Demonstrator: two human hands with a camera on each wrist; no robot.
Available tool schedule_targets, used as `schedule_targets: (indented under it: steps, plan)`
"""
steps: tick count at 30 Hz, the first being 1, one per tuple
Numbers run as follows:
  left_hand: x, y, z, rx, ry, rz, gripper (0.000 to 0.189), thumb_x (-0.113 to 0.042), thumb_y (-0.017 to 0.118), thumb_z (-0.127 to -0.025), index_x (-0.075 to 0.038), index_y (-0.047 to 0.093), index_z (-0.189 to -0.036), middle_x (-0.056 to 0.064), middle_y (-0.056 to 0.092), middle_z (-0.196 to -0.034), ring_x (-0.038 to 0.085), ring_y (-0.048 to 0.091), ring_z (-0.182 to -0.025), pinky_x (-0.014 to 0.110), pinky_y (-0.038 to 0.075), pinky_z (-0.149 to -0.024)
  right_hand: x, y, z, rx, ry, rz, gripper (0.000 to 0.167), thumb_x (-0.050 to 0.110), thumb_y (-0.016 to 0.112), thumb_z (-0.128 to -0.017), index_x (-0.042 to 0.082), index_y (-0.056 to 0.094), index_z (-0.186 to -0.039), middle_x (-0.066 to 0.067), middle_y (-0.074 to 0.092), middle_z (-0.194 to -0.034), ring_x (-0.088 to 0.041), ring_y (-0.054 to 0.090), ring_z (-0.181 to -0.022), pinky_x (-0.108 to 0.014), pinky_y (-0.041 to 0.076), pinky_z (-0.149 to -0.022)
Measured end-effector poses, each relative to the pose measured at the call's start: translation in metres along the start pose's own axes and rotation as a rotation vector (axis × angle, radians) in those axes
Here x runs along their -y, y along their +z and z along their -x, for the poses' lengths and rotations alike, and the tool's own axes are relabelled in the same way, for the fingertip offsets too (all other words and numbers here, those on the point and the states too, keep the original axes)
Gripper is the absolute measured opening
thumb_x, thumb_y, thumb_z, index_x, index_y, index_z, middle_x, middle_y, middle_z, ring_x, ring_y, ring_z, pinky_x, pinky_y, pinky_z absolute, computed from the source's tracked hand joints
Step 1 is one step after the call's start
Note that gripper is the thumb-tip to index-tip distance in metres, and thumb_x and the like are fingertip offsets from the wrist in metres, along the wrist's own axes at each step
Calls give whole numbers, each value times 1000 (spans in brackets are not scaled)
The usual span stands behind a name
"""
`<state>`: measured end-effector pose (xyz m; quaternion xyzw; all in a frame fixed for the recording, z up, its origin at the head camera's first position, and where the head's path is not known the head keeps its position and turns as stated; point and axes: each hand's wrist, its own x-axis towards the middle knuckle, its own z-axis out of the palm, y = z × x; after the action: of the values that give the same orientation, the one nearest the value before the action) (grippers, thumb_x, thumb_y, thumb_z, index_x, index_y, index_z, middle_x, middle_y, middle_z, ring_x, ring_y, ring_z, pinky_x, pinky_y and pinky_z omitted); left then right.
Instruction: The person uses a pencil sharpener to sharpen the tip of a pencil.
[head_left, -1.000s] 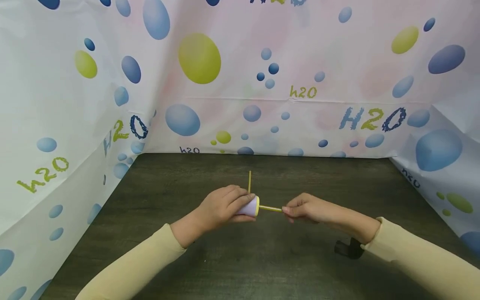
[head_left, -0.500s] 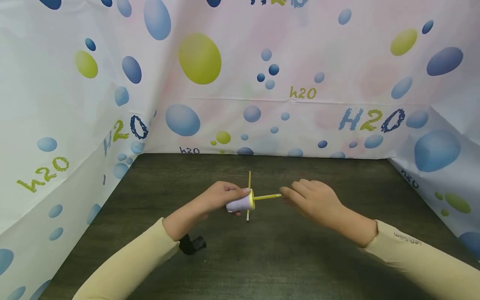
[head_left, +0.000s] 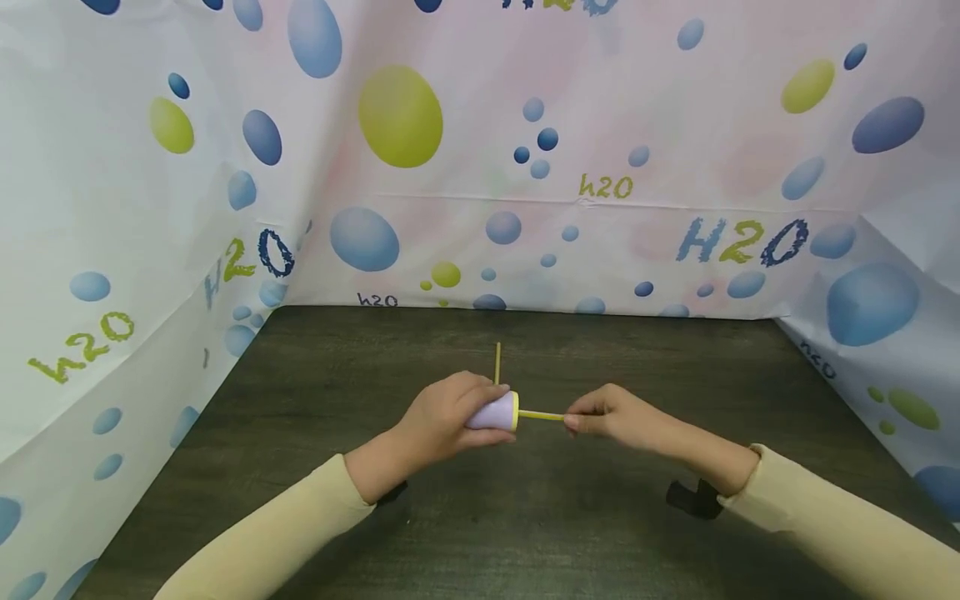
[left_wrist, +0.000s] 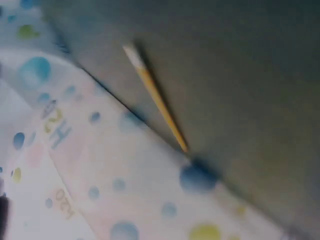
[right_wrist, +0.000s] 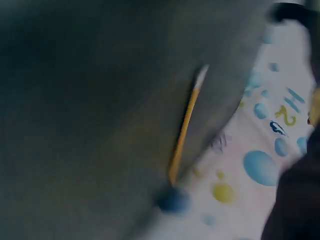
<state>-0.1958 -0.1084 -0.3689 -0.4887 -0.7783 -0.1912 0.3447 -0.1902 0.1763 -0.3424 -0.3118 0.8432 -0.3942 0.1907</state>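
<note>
In the head view my left hand (head_left: 442, 414) grips a lavender cup (head_left: 492, 412) with a yellow rim, tipped on its side with its mouth to the right. A slim yellow paintbrush (head_left: 542, 415) reaches out of the mouth. My right hand (head_left: 618, 417) pinches the outer end of this brush, hiding its tip; the other end is hidden inside the cup. Behind the left hand a second yellow paintbrush (head_left: 498, 363) lies on the table, partly covered. Both wrist views show a paintbrush with a pale tip lying there, in the left wrist view as a brush (left_wrist: 160, 105).
The dark wood table (head_left: 570, 533) ends at a white sheet (head_left: 480, 192) printed with bubbles and H2O lettering, which also rises on both sides. A black strap piece (head_left: 693, 498) shows beneath the right wrist.
Half a second ago the right hand was turned over at the brush end, with the left thumb on top of the cup. Both hands have rolled over since, and the cup has shifted slightly right.
</note>
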Motion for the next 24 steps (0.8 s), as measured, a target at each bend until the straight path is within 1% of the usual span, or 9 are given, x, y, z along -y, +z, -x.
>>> schedule_targets:
  steps: [1,2,3,5,6,10,11,16,24]
  plan:
    - [3,0,1,-46,111,-62,64,-36,98,-62,-2,72,-109,6,74,-96,16,71,-85,26,61,-76,0,-2,0,96,122,-175,37,27,50,-108,0,71,-93,10,44,-58,-1,24,-47,-22,19,-46]
    - [5,-1,1,-76,194,-97,66,-38,99,-61,-2,71,-110,6,73,-96,16,71,-86,27,61,-78,-1,-3,-1,175,206,-310,34,24,49,-108,1,69,-91,10,39,-57,-2,22,-46,-23,17,-46]
    - [7,-2,1,-91,245,-99,68,-38,99,-60,-2,71,-110,6,73,-97,16,71,-87,27,61,-79,-2,-5,-2,236,265,-405,34,23,48,-108,3,66,-89,10,32,-56,-2,20,-45,-24,15,-46]
    - [9,-4,1,-86,274,-82,69,-40,98,-62,-2,70,-112,6,73,-99,15,72,-88,26,61,-80,-3,-7,-2,312,333,-497,33,26,45,-109,10,64,-88,11,31,-56,-3,19,-44,-25,13,-45]
    - [10,-6,1,-79,270,-70,68,-40,97,-64,-2,70,-113,6,73,-100,15,72,-88,26,61,-80,-3,-8,-1,326,334,-507,33,26,45,-109,11,64,-88,11,31,-55,-3,19,-44,-26,13,-44]
    - [9,-10,-1,-57,215,-13,66,-39,95,-66,-2,69,-114,7,73,-100,16,72,-87,26,61,-77,2,-13,0,308,310,-469,34,28,47,-109,11,64,-85,11,30,-54,-4,18,-44,-27,13,-45]
    - [9,-10,-2,-57,214,-10,66,-38,96,-66,-1,69,-114,7,73,-100,16,72,-87,26,61,-77,4,-14,0,305,303,-457,34,28,47,-109,10,64,-85,11,29,-54,-4,18,-44,-28,12,-45]
    - [10,-12,-4,-75,246,-22,68,-36,98,-62,-1,69,-112,7,74,-99,17,72,-87,28,62,-78,12,-19,4,310,273,-433,36,27,44,-109,11,61,-81,11,28,-53,-6,16,-45,-30,10,-46]
    - [15,-13,-8,-131,306,-29,66,-35,98,-62,1,71,-110,10,75,-98,18,73,-87,30,62,-80,20,-26,8,304,270,-410,39,27,42,-111,10,59,-80,11,28,-54,-8,15,-45,-28,13,-45]
